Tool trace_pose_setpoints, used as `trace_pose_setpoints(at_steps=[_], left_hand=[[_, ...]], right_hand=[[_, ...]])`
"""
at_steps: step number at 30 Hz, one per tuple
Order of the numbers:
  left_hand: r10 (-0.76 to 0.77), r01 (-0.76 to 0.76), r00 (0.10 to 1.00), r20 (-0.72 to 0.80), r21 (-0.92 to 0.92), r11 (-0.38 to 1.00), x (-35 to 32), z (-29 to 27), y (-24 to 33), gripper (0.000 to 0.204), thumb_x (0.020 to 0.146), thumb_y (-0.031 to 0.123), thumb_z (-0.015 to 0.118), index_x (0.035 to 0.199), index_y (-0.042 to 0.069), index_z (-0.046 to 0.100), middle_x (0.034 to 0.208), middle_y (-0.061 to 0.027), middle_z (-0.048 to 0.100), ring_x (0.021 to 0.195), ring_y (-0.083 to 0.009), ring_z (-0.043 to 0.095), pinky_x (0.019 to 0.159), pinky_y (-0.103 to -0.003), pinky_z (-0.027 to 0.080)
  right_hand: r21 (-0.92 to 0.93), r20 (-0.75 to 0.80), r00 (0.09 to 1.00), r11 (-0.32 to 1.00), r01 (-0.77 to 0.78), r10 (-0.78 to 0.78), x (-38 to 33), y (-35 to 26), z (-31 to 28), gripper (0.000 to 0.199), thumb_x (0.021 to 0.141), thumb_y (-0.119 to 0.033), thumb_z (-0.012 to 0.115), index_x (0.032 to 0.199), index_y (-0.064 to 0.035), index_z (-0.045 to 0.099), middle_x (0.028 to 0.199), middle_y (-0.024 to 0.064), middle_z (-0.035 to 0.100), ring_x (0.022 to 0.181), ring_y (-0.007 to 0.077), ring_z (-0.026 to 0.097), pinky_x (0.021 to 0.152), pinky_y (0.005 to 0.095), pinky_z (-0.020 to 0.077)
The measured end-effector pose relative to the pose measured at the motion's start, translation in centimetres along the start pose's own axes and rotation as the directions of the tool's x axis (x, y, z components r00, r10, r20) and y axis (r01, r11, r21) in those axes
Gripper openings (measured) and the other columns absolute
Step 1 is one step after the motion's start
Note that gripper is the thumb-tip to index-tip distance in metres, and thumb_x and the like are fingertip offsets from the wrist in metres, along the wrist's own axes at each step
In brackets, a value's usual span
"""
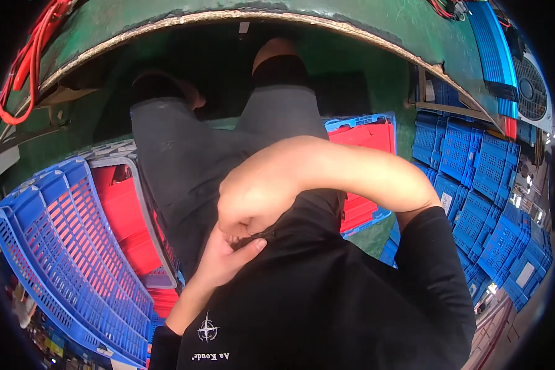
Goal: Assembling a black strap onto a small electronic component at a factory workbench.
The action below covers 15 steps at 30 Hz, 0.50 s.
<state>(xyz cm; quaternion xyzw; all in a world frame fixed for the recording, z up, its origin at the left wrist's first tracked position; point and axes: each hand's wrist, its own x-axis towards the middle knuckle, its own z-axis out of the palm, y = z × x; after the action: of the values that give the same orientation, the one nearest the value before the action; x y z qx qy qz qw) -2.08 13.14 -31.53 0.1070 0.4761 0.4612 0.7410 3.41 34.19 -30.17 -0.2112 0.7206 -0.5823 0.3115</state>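
My two hands meet at my waist, over the lower edge of my black shirt [327, 283]. Bent inward from the right, my right hand [256, 197] is closed with its fingers curled down at the shirt's hem; its fingertips are partly hidden. Just below it, my left hand [228, 256] pinches the dark cloth, its thumb lying along the hem and its other fingers partly behind the right hand. A bunched fold of the cloth shows between the two hands. Under them are my dark grey trousers [172, 142], with my legs reaching under the table.
A green table [327, 13] with a worn edge curves across the front. Blue crates [61, 222] and a grey-rimmed crate [135, 185] with red pieces stand at my left. Another red-filled crate [369, 160] is by my right leg. Stacked blue crates [481, 197] stand farther right. Red cables [34, 55] hang at left.
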Motion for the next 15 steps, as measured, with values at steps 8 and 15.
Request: trace_pose_setpoints(at_steps=[8,15], left_hand=[[0.135,-0.128,0.991,0.009,0.389,0.912,-0.1,-0.7,0.0,0.046,0.08,0.005,0.07,0.119,0.003,0.045,0.099,-0.0029,0.057,0.093,-0.0106,0.053,0.083,-0.025,0.041],[0.057,-0.054,0.998,-0.003,0.276,0.96,-0.2,-0.4,-0.1,0.039,0.081,0.005,0.068,0.11,0.006,0.041,0.089,-0.0051,0.059,0.079,-0.0103,0.057,0.073,-0.023,0.043]], right_hand=[[-0.168,-0.486,0.819,0.953,0.254,-0.304,0.6,-1.5,-1.3,0.012,0.069,-0.011,0.063,0.075,-0.004,0.056,0.06,0.0088,0.056,0.057,0.0286,0.058,0.049,0.0387,0.0422],[-0.627,-0.762,-0.081,0.7,0.342,-0.643,5.3,-3.4,-2.1,0.018,0.067,-0.005,0.067,0.075,-0.0094,0.052,0.056,-0.0025,0.048,0.047,0.0158,0.048,0.042,0.0281,0.0385]])
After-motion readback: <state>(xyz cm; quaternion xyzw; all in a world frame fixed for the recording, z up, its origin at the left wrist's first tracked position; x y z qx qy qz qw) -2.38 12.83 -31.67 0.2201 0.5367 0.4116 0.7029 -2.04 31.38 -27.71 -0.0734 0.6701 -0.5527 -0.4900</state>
